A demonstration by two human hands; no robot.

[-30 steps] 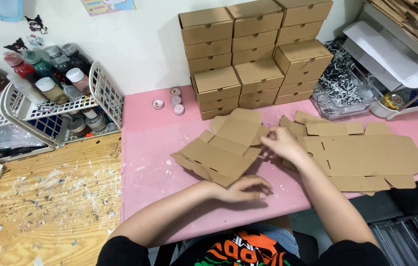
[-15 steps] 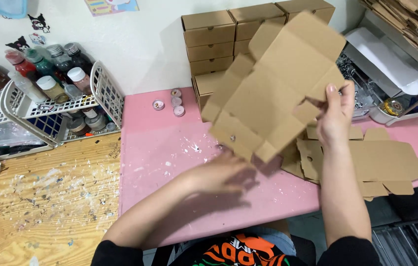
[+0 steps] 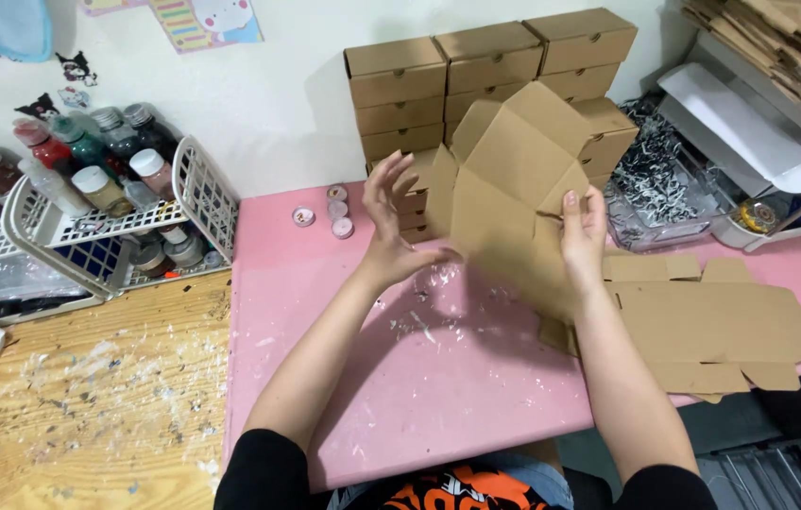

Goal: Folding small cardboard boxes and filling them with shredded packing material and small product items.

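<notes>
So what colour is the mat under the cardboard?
Pink, with white flecks. The mat shows best in the head view, beneath the flat cardboard box blank.

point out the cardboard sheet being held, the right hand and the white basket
cardboard sheet [image 3: 504,203], head view, middle panel
right hand [image 3: 584,234], head view, back of the hand
white basket [image 3: 200,194], head view, its end wall

The flat brown cardboard box blank stands nearly upright above my pink table, flaps splayed toward twelve o'clock, my right hand gripping its three o'clock edge.
</notes>
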